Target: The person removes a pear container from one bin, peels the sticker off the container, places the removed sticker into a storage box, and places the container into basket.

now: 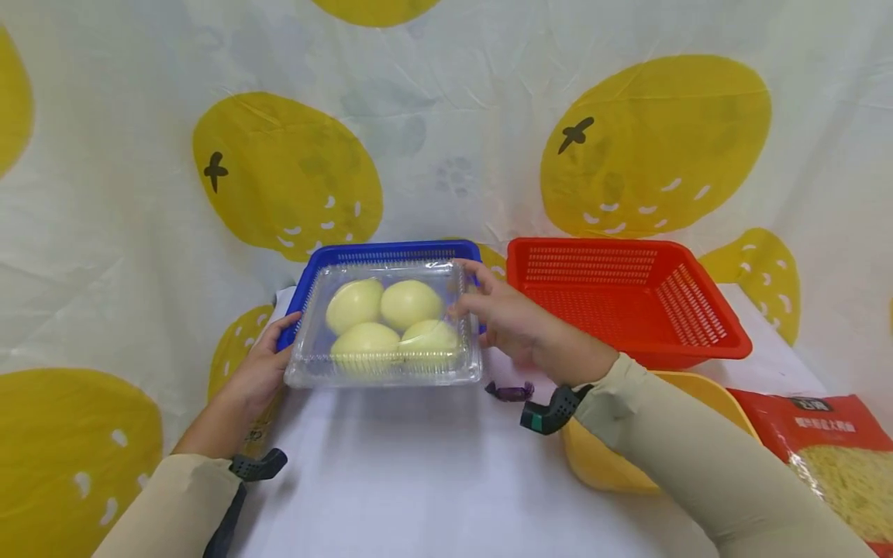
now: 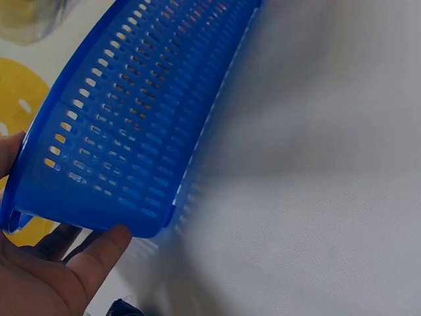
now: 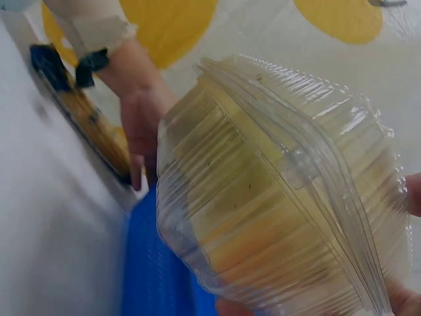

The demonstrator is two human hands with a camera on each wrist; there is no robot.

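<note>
My right hand (image 1: 516,314) grips a clear plastic clamshell box (image 1: 384,380) by its right side. Several smooth, pale yellow rounded pieces (image 1: 410,304) show through its lid; their kind is unclear. The box is held over the blue basket (image 1: 405,249), hiding most of its inside. At the basket's left end, my left hand (image 1: 260,376) holds the rim. In the left wrist view, the fingers (image 2: 99,260) reach under the basket's corner. The right wrist view shows the ribbed box (image 3: 309,168) close up, with fingertips at its edges.
A red basket (image 1: 718,325) stands to the right, with a yellow basin (image 1: 593,461) in front. Farther right lies a red food packet (image 1: 837,442). A small purple wrapped piece (image 1: 512,392) is on the white table (image 1: 405,480). A long packet (image 3: 85,115) lies near my left forearm.
</note>
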